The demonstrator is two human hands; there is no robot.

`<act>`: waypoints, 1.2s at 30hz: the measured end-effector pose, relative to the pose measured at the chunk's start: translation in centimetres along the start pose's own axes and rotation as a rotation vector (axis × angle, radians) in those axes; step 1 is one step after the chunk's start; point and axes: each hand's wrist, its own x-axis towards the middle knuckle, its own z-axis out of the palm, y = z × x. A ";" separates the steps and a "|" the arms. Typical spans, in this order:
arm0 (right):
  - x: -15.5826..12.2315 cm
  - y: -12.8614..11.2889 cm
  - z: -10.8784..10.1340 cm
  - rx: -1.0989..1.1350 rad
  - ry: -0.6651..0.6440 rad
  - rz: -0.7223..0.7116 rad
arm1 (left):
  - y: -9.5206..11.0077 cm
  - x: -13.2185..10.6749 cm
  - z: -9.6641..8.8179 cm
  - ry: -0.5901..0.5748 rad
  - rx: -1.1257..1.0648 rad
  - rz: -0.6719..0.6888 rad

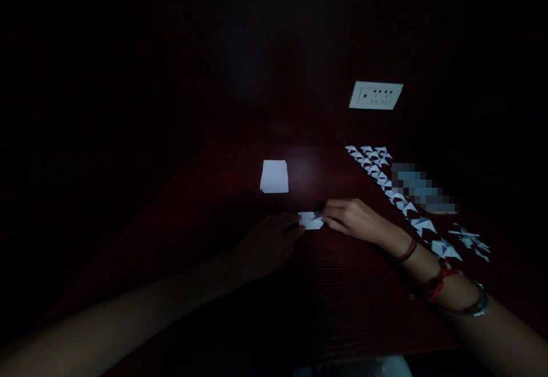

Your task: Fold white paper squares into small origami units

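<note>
Head view, pretty dim: dark-red wood-grain desk (231,183), far edge against the wall, near edge down at the bottom. Most of the room to move is left and near; on the right, a line of small white folded-paper pieces (396,196) runs from the far edge toward near. Little white rectangular sheet with a folded corner (310,222) lies right between the hands, with a white paper stack (274,177) farther off and slightly left. Left hand (274,241) has thumb and index slightly spread at its left end; right hand (351,217) has fingers bunched at its right end. Can't tell if either's actually pinching.
</note>
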 end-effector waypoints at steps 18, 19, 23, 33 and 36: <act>0.1 1.0 0.9 0.433 0.168 0.444 | 0.7 0.6 -1.3 0.027 0.067 0.001; 0.2 0.8 0.8 0.444 0.168 0.414 | 0.8 0.7 -1.4 0.038 0.083 -0.003; 0.2 0.5 0.8 0.466 0.174 0.332 | 0.7 0.9 -1.0 0.005 0.071 -0.052; 0.3 -0.1 0.7 0.152 0.137 0.109 | -0.3 1.0 -0.2 0.040 -0.074 -0.007; 0.1 -0.2 0.7 0.158 0.044 0.056 | -0.9 1.3 0.2 0.055 -0.085 -0.033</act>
